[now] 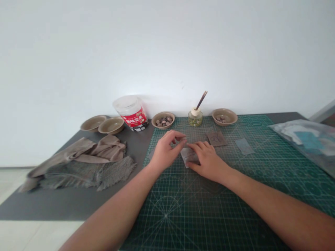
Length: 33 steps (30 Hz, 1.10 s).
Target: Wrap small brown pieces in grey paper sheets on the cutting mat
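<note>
A small clear plastic bag is over the green cutting mat, near the middle. My right hand grips its right side between thumb and fingers. At the bag's upper left corner is my left hand, its thumb and fingertips pinched together; whatever is between them is too small to make out. Just behind my right hand lies a brown square piece with a dark looped shape on it. Another small clear bag lies flat to the right.
Bowls with brown pieces flank a reed diffuser by the wall. A red-labelled jar, two stacked-looking bowls and crumpled cloths are left. A large plastic bag lies right.
</note>
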### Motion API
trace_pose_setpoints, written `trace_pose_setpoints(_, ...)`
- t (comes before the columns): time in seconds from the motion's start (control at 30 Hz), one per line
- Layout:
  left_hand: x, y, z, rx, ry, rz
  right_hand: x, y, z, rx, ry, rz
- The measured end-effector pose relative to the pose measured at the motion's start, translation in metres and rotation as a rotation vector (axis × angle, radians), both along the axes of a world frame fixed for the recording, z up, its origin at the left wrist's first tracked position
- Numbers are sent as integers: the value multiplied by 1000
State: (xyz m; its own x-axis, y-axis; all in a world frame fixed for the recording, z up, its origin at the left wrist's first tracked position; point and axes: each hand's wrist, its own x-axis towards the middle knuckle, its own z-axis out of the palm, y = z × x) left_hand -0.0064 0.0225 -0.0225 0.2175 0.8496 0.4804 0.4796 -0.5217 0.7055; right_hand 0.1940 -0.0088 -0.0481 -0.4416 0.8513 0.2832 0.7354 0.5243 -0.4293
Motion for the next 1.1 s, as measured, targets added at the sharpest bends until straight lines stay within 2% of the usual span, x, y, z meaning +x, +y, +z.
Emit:
trace_pose_setpoints(0.1, 2, -2, -1, -57, -26, -25, -2, 1, 1, -71, 34, -27)
trace_pose_setpoints(0.23, 5, -5, -1, -116, -116, -80, 4, 3, 9, -198, 205, -4)
trace_pose_setpoints(0.37, 7, -6, -1, -204, -221, -102, 12, 3, 19, -223, 376, -19)
trace_pose_setpoints(0.53, 9, -5, -1, -314, -300, -95, 19, 4, 23, -305, 402, -34)
trace_pose_setpoints(0.7, 10, -8, -1, -316, -242, -63, 21, 0, 30, -192, 594, -174)
trace_pose_setpoints(0.83, 14, -13, -4, -325, -210, -116, 20, -4, 33, -185, 775, -100)
trace_pose_setpoints(0.93, 16, -16, -6, -326, -200, -151, 17, -5, 31, -162, 718, -52)
trace_pose_setpoints(1.1, 18, -19, -5, -317, -164, -154, 14, -5, 26, 64, 500, -53)
